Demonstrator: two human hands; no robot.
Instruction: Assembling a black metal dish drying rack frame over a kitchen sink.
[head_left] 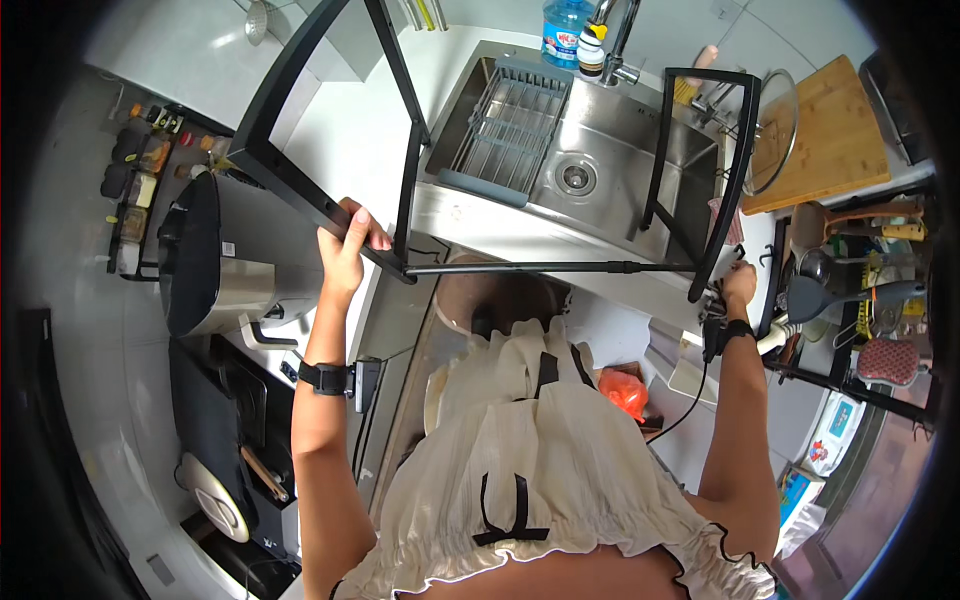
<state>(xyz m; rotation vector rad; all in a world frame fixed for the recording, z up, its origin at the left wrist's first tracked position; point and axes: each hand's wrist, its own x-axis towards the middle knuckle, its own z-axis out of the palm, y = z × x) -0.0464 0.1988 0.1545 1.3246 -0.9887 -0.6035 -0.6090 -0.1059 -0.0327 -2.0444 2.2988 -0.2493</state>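
Observation:
A black metal rack frame (pixel 540 267) with two upright rectangular ends joined by a long telescoping bar spans the front of the sink (pixel 620 165). Its left end stands tall over the counter; the right end rises above the sink's right side. My left hand (pixel 348 245) is closed around the lower rail of the left end, thumb on top. Beside the lower corner of the right end, my right hand (pixel 740 285) is curled. Small metal parts and hooks crowd its fingers, so what it holds cannot be made out.
A grey-ended drying basket (pixel 515 130) sits in the sink below the faucet (pixel 620 50). A blue bottle (pixel 565 30) stands behind. At right are a wooden cutting board (pixel 825 140), a glass lid and hanging utensils. A dark-lidded bin-like container (pixel 250 240) stands at left.

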